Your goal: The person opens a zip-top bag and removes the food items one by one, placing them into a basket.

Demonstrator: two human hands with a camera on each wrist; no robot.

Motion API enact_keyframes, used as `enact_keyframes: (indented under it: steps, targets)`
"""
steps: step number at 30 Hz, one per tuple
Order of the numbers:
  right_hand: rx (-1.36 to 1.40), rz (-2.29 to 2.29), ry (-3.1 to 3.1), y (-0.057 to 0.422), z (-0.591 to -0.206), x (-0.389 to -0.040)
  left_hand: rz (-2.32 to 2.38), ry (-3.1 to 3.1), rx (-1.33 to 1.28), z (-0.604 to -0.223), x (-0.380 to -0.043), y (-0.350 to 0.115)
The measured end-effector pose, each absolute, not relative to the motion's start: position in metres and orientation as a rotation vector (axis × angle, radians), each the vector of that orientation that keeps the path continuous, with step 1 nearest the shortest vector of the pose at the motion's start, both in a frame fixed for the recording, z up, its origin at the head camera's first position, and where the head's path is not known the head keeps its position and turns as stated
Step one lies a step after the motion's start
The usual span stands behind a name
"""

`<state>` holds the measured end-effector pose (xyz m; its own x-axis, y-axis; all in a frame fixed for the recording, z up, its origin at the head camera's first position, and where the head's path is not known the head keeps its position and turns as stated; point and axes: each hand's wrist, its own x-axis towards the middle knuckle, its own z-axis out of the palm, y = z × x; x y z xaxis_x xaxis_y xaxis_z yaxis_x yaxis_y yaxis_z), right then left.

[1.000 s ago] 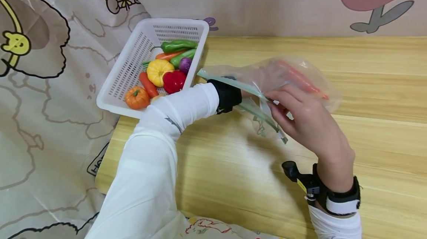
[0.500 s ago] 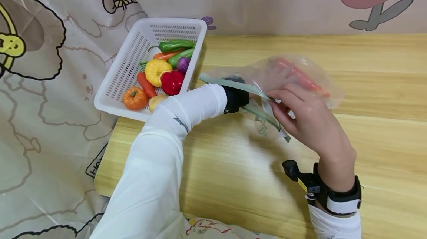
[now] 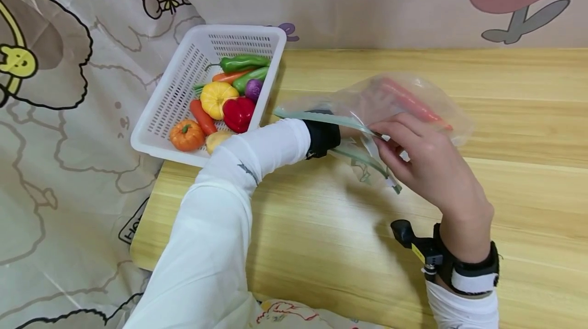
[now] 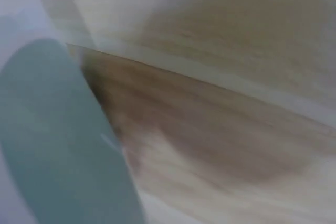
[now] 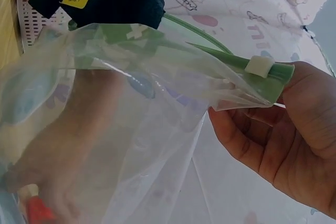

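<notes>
A clear zip bag point(image 3: 441, 99) with a green zip strip point(image 3: 317, 116) hangs over the table, its mouth toward the left. My left hand point(image 5: 65, 145) reaches through the mouth and shows blurred behind the film. Inside the bag, its thumb and fingers lie around a long red vegetable point(image 3: 409, 100), like a chili pepper; a bit of red shows between them in the right wrist view. My right hand point(image 3: 420, 160) pinches the bag's rim between thumb and fingers, near a white zip slider point(image 5: 260, 66). The left wrist view is mostly green strip point(image 4: 58, 135) and blurred wood.
A white perforated basket point(image 3: 161, 89) stands at the back left. It holds green peppers point(image 3: 245, 62), carrots point(image 3: 202, 117), a yellow pumpkin point(image 3: 218, 100), an orange pumpkin point(image 3: 187, 135) and a red bell pepper point(image 3: 239, 114). A patterned cloth point(image 3: 367, 7) hangs behind the wooden table point(image 3: 528, 115).
My left forearm has moved to the right, farther into the bag. The red vegetable has barely shifted inside it. My right hand keeps its pinch on the rim.
</notes>
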<state>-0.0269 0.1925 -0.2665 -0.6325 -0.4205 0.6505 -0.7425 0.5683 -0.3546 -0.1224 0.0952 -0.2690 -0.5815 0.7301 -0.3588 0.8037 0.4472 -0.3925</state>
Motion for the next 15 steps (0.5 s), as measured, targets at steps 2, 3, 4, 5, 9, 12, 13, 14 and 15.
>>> enact_keyframes:
  steps: [2, 3, 4, 5, 9, 12, 13, 14, 15]
  targets:
    - [0.934, 0.84, -2.307, 0.192, -0.267, -0.027, -0.838, 2.526, 1.367, -0.268, -0.124, 0.097]
    - [0.934, 0.842, -2.306, 0.192, -0.267, -0.027, -0.842, 2.513, 1.36, -0.267, -0.124, 0.097]
    - [0.933, 0.843, -2.306, 0.192, -0.267, -0.027, -0.839, 2.5, 1.359, -0.267, -0.125, 0.097]
    - [0.932, 0.845, -2.307, 0.192, -0.267, -0.027, -0.835, 2.47, 1.347, -0.265, -0.126, 0.098]
    - [0.926, 0.843, -2.308, 0.193, -0.267, -0.027, -0.851, 2.441, 1.368, -0.263, -0.128, 0.097]
    - [0.919, 0.851, -2.306, 0.193, -0.266, -0.027, -0.844, 2.472, 1.381, -0.263, -0.13, 0.099]
    - [0.919, 0.849, -2.311, 0.194, -0.266, -0.027, -0.856, 2.481, 1.388, -0.264, -0.131, 0.1]
    - [0.919, 0.852, -2.311, 0.194, -0.266, -0.027, -0.883, 2.482, 1.399, -0.267, -0.134, 0.101]
    - [0.919, 0.857, -2.312, 0.194, -0.266, -0.027, -0.908, 2.482, 1.41, -0.271, -0.137, 0.102]
